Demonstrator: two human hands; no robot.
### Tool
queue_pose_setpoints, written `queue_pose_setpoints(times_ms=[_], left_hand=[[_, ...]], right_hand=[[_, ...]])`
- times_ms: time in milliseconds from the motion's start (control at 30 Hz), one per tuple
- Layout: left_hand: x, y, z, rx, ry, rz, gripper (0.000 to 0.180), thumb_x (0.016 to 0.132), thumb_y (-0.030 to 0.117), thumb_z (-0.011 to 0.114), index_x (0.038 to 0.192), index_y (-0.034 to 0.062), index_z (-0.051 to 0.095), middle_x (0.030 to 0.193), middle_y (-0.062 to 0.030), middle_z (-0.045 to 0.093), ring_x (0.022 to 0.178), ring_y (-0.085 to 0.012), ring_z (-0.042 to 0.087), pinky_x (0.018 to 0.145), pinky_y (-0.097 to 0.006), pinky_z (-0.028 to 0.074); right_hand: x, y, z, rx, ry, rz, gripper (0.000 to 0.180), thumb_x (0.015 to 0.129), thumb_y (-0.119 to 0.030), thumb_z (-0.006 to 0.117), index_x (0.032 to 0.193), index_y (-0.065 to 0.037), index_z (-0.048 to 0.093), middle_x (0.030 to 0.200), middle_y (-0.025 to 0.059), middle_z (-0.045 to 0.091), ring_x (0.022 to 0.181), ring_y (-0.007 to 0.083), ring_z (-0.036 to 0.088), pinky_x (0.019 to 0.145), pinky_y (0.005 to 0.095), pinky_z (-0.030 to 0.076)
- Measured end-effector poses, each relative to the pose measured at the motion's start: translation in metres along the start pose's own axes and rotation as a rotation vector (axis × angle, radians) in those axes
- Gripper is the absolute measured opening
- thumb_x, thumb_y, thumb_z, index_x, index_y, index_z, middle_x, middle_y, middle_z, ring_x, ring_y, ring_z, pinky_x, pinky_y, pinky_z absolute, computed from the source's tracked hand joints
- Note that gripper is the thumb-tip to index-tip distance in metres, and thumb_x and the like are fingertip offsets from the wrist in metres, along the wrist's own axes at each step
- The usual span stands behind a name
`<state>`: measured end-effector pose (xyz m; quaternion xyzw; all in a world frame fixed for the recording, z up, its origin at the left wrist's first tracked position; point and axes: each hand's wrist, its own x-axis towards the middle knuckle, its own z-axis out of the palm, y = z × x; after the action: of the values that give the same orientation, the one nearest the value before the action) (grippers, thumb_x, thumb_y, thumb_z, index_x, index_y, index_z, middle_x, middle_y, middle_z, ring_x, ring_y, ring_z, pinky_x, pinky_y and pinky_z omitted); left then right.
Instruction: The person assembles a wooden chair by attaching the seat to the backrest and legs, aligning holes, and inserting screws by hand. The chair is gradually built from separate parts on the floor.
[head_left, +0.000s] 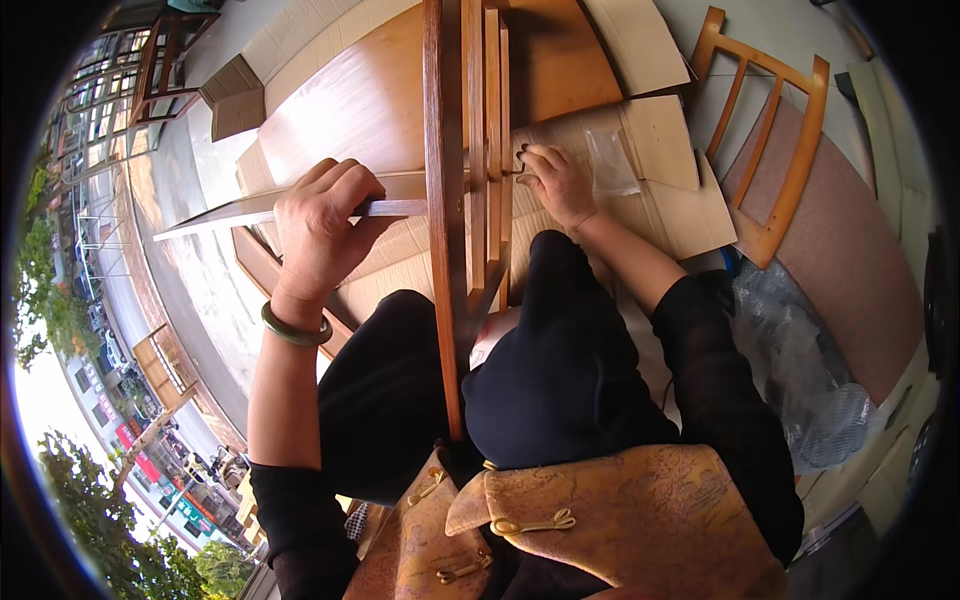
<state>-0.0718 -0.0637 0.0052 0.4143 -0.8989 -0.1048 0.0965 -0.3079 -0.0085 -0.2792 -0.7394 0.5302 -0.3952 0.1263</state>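
A brown wooden chair frame (443, 215) stands upright between my knees, its long post running from the top of the view to my lap. Narrow slats (492, 150) rise just right of that post. My left hand (328, 208) is wrapped round a wooden rail (400, 207) that joins the post from the left. On the other side, my right hand (560, 188) pinches a thin, bent dark metal piece (518, 173), which looks like a hex key, against the slats' outer side. The fingertips partly hide it.
Flattened cardboard (660, 205) lies under the work, with a clear plastic bag (611, 162) on it. A large curved wooden panel (350, 95) is beyond. At right are a slatted chair back (770, 130), a round brownish board (850, 240) and crumpled plastic wrap (800, 370).
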Motion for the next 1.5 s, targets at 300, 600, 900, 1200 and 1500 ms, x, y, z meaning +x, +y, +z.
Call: queue_pose_setpoints(times_ms=[300,600,900,1200,1500], left_hand=[[0.001,0.003,0.001,0.024,0.001,-0.026,0.026,0.061,0.011,0.08,0.073,0.0112,0.057,0.068,-0.0012,0.057,0.067,-0.0216,0.058,0.057,-0.034,0.048],[-0.001,0.005,-0.001,0.042,0.027,0.022,0.027,0.062,0.004,0.08,0.074,0.007,0.057,0.069,-0.0033,0.058,0.065,-0.0195,0.059,0.054,-0.029,0.048],[-0.006,0.01,0.001,0.066,0.047,0.044,0.028,0.064,0.014,0.081,0.073,0.0104,0.055,0.069,-0.0015,0.057,0.067,-0.0209,0.058,0.057,-0.033,0.048],[-0.006,0.01,0.0,0.08,0.022,0.034,0.028,0.062,0.01,0.081,0.074,0.0093,0.055,0.069,-0.0026,0.058,0.067,-0.0211,0.059,0.057,-0.032,0.049],[-0.003,0.01,0.002,0.058,0.008,0.018,0.026,0.059,0.008,0.076,0.071,0.0117,0.053,0.068,-0.0012,0.055,0.067,-0.0227,0.057,0.056,-0.035,0.046]], right_hand=[[0.005,0.004,0.014,0.006,-0.088,0.039,0.019,0.082,-0.018,0.072,0.086,-0.009,0.055,0.088,0.0074,0.059,0.077,0.0289,0.063,0.068,0.0382,0.052],[-0.003,-0.032,0.024,0.422,-0.326,0.894,0.04,0.099,-0.034,0.051,0.077,-0.002,0.059,0.074,0.0138,0.065,0.064,0.0315,0.064,0.062,0.0444,0.048],[0.021,-0.038,-0.001,1.044,-0.474,1.493,0.048,0.102,-0.038,0.049,0.07,-0.002,0.055,0.06,0.0081,0.054,0.044,0.0171,0.047,0.041,0.0348,0.039],[0.001,-0.046,0.004,0.503,-0.44,1.053,0.062,0.099,-0.047,0.045,0.059,-0.002,0.058,0.053,0.0094,0.059,0.049,0.0175,0.06,0.048,0.0353,0.047],[0.003,-0.037,0.003,0.897,-0.483,1.196,0.065,0.098,-0.048,0.046,0.054,-0.002,0.057,0.048,0.0098,0.053,0.04,0.0183,0.05,0.045,0.0354,0.04]])
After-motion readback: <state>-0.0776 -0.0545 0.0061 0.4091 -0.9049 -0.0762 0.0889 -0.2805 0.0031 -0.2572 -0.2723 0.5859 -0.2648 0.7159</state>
